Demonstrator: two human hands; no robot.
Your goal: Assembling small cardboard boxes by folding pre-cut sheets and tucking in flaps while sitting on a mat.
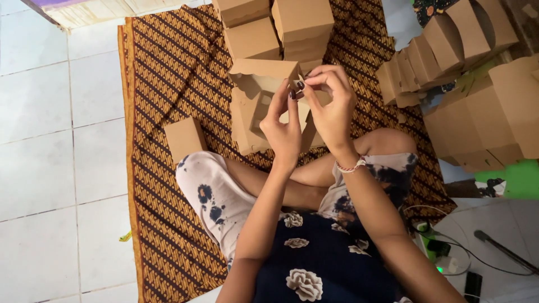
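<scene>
Both hands meet at the upper middle of the frame over a half-folded brown cardboard box (255, 109). The left hand (283, 126) is raised with its fingers nearly closed, the tips pinching a small flap at the box's top edge. The right hand (332, 104) curls over from the other side, thumb and forefinger closed on the same flap, so the fingertips of the two hands almost touch. A beaded bracelet (352, 166) circles the right wrist.

The box stands open just beyond the crossed legs, its scalloped lid flap tilted up toward the top of the frame. The palms hide its right wall, and how the flap locks cannot be made out.

A single finished box (184, 137) lies just left of the left knee, apart from the rest. A stack of folded boxes (281, 28) rises directly behind the open box at the top centre, cut off by the frame edge. A larger heap of boxes (477, 84) crowds the upper right, also cropped.

All of this sits on a brown patterned mat (163, 73), whose left edge meets the white tiled floor (50, 146); that left side offers the widest free room. At the lower right, cables and a charger (443, 252) lie near the right elbow.
</scene>
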